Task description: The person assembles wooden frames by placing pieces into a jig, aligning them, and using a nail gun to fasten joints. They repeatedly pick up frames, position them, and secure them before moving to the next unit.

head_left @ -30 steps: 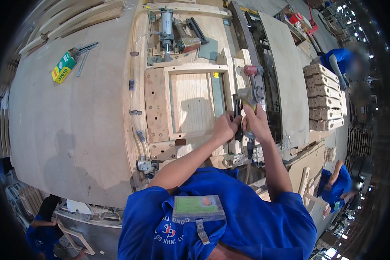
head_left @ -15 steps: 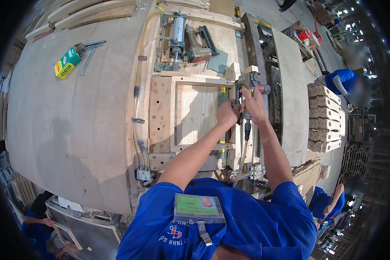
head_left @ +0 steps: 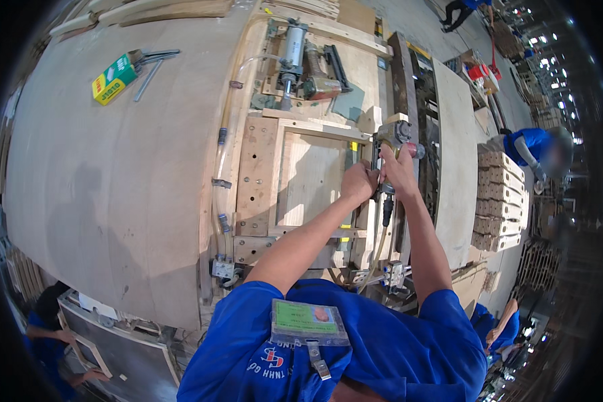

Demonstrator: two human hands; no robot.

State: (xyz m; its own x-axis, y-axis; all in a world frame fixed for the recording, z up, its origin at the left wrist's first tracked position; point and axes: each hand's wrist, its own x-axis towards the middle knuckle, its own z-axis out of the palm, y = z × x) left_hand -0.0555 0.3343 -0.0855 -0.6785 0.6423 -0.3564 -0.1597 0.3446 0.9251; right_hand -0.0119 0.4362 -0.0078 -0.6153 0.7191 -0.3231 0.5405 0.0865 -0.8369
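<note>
Metal-bodied, a nail gun [head_left: 396,132] is sitting in the right hand [head_left: 399,171], whose fingers are curling round it; the left hand [head_left: 360,182] is bunching nearly closed just beside it, its hold unclear. Between them and the surface's [head_left: 362,60] left edge, the frame [head_left: 278,177] is lying with far, near and left bars already meeting. Fastening seems to be under way; which joints remain isn't showing. Toward the far edge, a second nail gun [head_left: 318,85] and a cylinder [head_left: 293,45] are lying.
</note>
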